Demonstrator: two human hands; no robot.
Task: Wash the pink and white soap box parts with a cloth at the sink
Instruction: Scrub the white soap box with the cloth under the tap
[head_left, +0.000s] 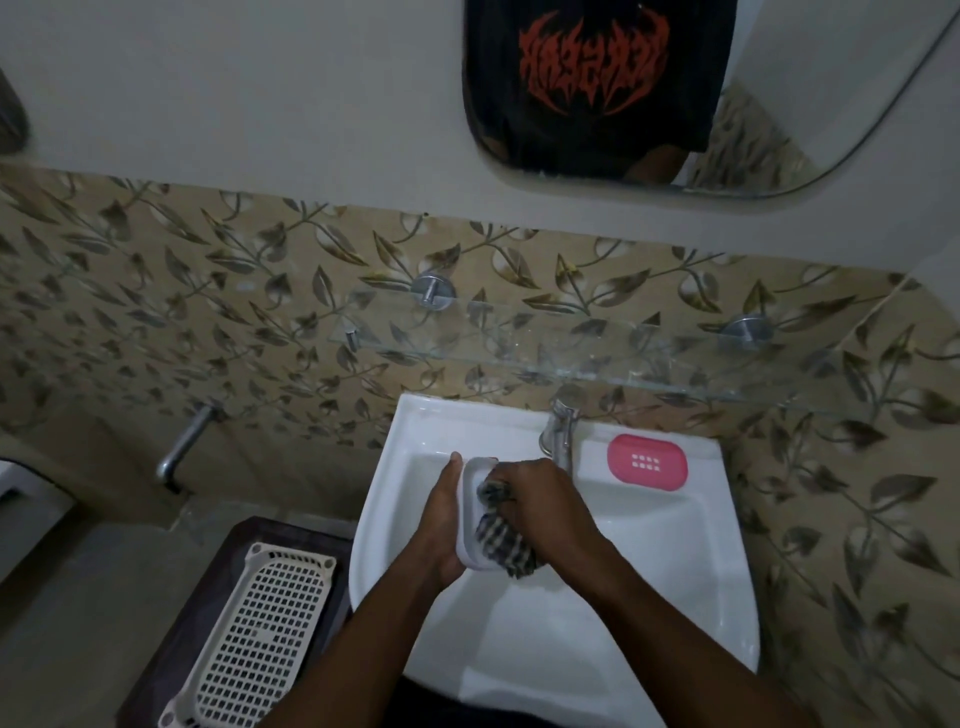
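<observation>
The left hand (441, 525) is curled around the outer side of the white tray (470, 512), with the thumb up by the top end and the palm under the long edge, so it has a firm hold on it. The tray is tipped on its side over the bowl of the sink (649, 561), and its hollow side faces the other hand. The right hand (545, 504) is closed into a fist around a dark checked cloth (506, 545). The fist pushes the cloth into the hollow of the tray. A bunch of cloth sticks out near the knuckles, and a bigger wad hangs out below the hand, by the tray's lower end. Both arms reach in from the bottom of the view. Just behind the right hand stands the metal tap (558, 431). The pink part (648, 462) lies flat on the back ledge of the sink, right of the tap, apart from both hands. It has small slots in its middle. To the left of the sink, lower down, a cream basket (254, 634) with a grid of holes rests on a dark stool (208, 571). A glass shelf (519, 348) hangs on the leaf tiles above the sink. Higher up, a mirror (779, 130) shows a black shirt with red print.
</observation>
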